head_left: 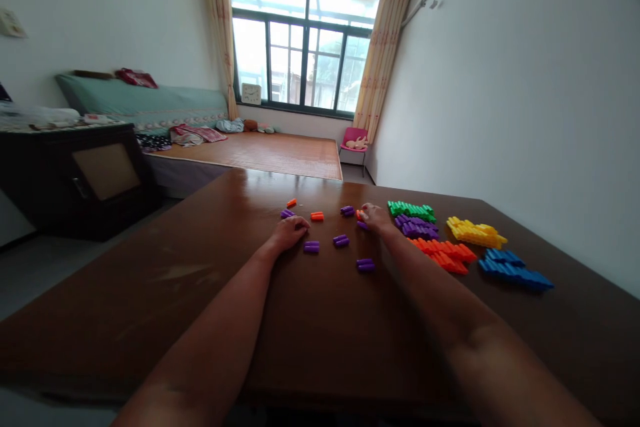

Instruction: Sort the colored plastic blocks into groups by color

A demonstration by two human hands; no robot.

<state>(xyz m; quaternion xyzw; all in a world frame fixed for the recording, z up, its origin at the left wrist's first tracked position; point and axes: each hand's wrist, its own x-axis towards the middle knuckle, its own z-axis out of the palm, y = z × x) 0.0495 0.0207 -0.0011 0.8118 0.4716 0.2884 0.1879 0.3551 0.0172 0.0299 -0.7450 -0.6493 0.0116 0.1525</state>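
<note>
My left hand point(291, 232) rests on the table with its fingers curled in; what they hold, if anything, is hidden. Just beyond it lies a purple plastic piece point(287, 213), partly covered by the hand. Farther right, my right hand point(376, 217) has its fingertips closed on a small orange plastic piece point(359, 215). A purple piece point(363, 225) sits right under those fingers. Between and around the hands are short tube-shaped pieces, mostly in pairs: an orange pair point(317, 216), a purple pair point(311, 247), another purple pair point(341, 241) and a nearer purple pair point(365, 265).
Right of my right arm, sorted rows of pieces lie on the brown table point(200, 293): green point(412, 211), purple point(417, 227), orange point(445, 255), yellow point(476, 232) and blue point(515, 270). A lone orange piece point(291, 203) lies farther back. Beyond stands a bed point(280, 150).
</note>
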